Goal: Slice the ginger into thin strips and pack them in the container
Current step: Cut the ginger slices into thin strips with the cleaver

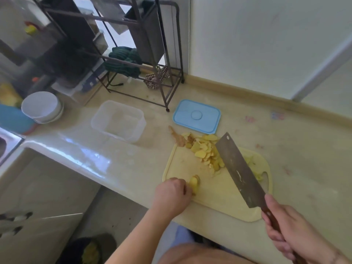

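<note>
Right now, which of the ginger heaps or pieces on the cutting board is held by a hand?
The small ginger piece at the board's near left edge: the left hand pinches it. The pile of ginger slices lies untouched beyond the cleaver.

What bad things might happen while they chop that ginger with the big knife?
The left hand grips a small ginger piece, so fingertips would sit close to any cut by the cleaver held in the right hand. The cutting board overhangs the counter edge and might tip or slide under pressure. The sliced ginger spills past the board's far edge, so pieces could scatter.
</note>
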### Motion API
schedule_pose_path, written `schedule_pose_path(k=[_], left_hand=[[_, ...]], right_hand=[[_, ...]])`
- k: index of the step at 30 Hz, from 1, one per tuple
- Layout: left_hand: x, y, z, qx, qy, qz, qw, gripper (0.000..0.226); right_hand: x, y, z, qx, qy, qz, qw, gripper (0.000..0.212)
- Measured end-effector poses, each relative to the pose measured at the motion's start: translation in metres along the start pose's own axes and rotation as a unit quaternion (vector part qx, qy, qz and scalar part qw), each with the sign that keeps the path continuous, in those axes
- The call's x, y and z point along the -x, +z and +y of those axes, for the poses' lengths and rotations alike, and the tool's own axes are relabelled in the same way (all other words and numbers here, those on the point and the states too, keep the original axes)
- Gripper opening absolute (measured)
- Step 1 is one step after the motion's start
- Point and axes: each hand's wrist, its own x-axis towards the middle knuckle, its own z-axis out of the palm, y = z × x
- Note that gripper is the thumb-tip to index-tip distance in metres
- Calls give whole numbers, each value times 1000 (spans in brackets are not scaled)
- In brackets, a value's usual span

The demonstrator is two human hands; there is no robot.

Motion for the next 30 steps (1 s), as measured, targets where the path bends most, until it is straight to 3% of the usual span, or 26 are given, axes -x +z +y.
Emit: schedule_pose_path(k=[3, 6, 9, 12, 15, 18, 20, 23, 26, 30], left_hand=[[-16, -14, 3, 46, 1, 73, 996, 33], [-49, -21, 17, 125, 68, 149, 978, 30], [-77, -19, 28, 100, 121, 159, 975, 40], [-86, -11, 25, 58, 171, 186, 966, 33], [-88, 0, 14, 49, 221, 259, 939, 25], [-75, 1, 11, 126, 181, 286, 933, 15], [-60, -7, 12, 241, 81, 240, 937, 12], [-44, -11, 9, 383, -46, 75, 920, 15], [-27, -5, 1, 381, -85, 41, 920, 18], [-16, 5, -2, 313, -75, 20, 947, 18]], right_hand=[[4, -4, 0, -28, -10, 32, 999, 66], [10, -11, 1, -56, -13, 64, 996, 82], [16, -20, 3, -75, -15, 83, 994, 91], [20, -33, 6, -69, -21, 108, 992, 100], [21, -42, 10, -78, -19, 121, 989, 101], [20, -45, 13, -80, -16, 118, 990, 102], [19, -45, 13, -71, -20, 116, 990, 104], [15, -41, 9, -59, -27, 101, 993, 97], [12, -34, 4, -41, -32, 76, 996, 82], [9, -24, 0, -37, -36, 59, 997, 76]])
